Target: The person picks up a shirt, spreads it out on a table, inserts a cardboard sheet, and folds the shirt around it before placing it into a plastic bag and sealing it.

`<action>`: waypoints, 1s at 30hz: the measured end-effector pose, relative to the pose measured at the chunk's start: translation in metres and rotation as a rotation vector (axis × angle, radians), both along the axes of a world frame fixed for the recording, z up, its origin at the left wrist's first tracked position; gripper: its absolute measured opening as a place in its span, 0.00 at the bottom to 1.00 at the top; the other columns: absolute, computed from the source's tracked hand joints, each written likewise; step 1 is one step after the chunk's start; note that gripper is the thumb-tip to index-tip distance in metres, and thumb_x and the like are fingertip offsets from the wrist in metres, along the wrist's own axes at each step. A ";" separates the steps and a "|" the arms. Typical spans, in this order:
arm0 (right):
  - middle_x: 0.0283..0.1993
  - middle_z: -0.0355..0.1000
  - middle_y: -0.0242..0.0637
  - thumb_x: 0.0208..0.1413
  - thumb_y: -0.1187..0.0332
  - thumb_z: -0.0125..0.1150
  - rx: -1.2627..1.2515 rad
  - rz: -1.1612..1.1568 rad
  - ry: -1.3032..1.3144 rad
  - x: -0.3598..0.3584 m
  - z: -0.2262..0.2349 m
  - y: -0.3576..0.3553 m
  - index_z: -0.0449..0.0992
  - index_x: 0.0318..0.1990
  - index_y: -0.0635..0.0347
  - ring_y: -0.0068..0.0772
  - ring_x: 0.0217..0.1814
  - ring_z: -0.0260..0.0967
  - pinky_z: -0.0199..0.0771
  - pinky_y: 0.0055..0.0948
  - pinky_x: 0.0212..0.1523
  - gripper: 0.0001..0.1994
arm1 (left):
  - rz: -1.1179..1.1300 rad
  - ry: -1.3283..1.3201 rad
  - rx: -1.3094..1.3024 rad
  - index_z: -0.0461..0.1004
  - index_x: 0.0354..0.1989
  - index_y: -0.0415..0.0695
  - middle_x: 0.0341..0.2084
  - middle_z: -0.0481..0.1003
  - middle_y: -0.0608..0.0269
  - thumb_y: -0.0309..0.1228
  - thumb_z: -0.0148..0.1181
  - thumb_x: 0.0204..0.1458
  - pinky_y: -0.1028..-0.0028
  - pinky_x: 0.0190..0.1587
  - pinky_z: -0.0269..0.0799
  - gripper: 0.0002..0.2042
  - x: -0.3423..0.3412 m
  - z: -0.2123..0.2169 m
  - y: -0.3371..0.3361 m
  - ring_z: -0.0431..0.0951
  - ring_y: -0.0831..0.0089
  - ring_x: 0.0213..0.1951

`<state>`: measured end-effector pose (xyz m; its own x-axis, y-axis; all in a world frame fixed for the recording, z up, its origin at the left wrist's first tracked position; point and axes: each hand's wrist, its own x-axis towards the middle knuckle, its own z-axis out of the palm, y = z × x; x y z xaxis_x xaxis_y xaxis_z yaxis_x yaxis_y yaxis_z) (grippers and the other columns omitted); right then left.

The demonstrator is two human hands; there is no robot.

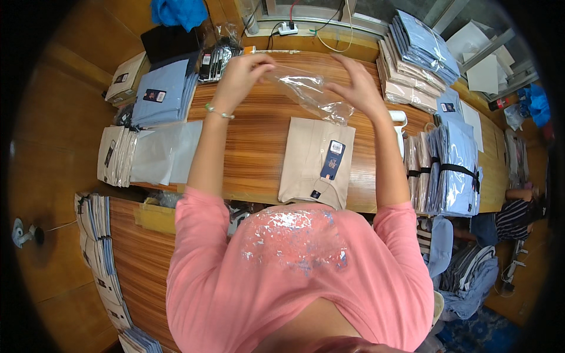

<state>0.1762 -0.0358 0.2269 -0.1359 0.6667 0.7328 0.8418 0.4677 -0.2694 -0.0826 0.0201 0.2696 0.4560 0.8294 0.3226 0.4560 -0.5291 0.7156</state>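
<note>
A clear plastic bag (309,91) hangs stretched between both hands above the wooden table (259,150). My left hand (241,73) pinches its upper left corner. My right hand (356,88) grips its right side. Just below the bag, a folded beige shirt (309,159) with a dark blue tag lies flat on the table, collar toward me.
Folded light blue shirts (162,94) and a pile of clear bags (165,153) lie at the left. Strapped bundles of bagged shirts (450,167) stand at the right, more stacks (418,59) behind. Another person (518,212) sits at the far right.
</note>
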 end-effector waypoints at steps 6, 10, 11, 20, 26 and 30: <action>0.39 0.74 0.41 0.52 0.68 0.58 -0.715 0.279 0.616 -0.030 -0.006 0.040 0.70 0.50 0.59 0.36 0.34 0.74 0.75 0.32 0.37 0.17 | 0.049 -0.333 0.458 0.74 0.41 0.38 0.35 0.76 0.59 0.31 0.58 0.52 0.77 0.35 0.72 0.11 0.050 -0.017 -0.023 0.75 0.75 0.30; 0.41 0.72 0.40 0.59 0.70 0.50 -0.457 0.322 1.453 0.000 -0.026 0.039 0.67 0.51 0.55 0.34 0.38 0.73 0.75 0.29 0.37 0.12 | -0.041 -0.375 -0.617 0.69 0.47 0.38 0.38 0.74 0.55 0.46 0.47 0.58 0.73 0.40 0.72 0.22 0.018 -0.091 -0.045 0.75 0.71 0.34; 0.42 0.72 0.41 0.60 0.70 0.49 -0.398 0.334 1.559 0.005 -0.036 0.036 0.66 0.51 0.56 0.35 0.40 0.72 0.75 0.30 0.38 0.12 | -0.103 -0.342 -0.901 0.68 0.46 0.38 0.38 0.74 0.55 0.50 0.43 0.58 0.72 0.40 0.72 0.24 0.016 -0.104 -0.047 0.75 0.71 0.35; 0.54 0.65 0.44 0.61 0.72 0.43 -0.250 0.301 2.105 0.007 -0.130 -0.041 0.60 0.54 0.53 0.42 0.56 0.64 0.71 0.43 0.49 0.14 | 0.154 -0.871 -0.889 0.70 0.40 0.44 0.33 0.74 0.66 0.42 0.58 0.53 0.74 0.42 0.69 0.15 0.068 -0.208 -0.021 0.73 0.75 0.40; 0.52 0.64 0.46 0.58 0.78 0.45 -0.240 0.241 2.306 0.030 -0.177 -0.068 0.59 0.51 0.58 0.40 0.55 0.64 0.70 0.47 0.51 0.14 | 0.085 -0.920 -1.188 0.69 0.38 0.43 0.37 0.72 0.63 0.40 0.62 0.50 0.76 0.40 0.67 0.15 0.081 -0.197 -0.018 0.72 0.75 0.36; 0.54 0.62 0.46 0.54 0.82 0.47 -0.357 0.177 2.241 0.014 -0.164 -0.074 0.56 0.54 0.57 0.41 0.55 0.64 0.69 0.47 0.53 0.20 | -0.049 -0.660 -1.068 0.63 0.45 0.44 0.36 0.74 0.62 0.39 0.53 0.56 0.76 0.41 0.70 0.14 0.062 -0.243 0.009 0.75 0.73 0.41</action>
<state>0.1904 -0.1099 0.0632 0.4080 0.8396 -0.3586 -0.8551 0.2138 -0.4724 -0.0206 0.0293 0.0270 0.5011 0.8039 -0.3203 -0.1551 0.4476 0.8807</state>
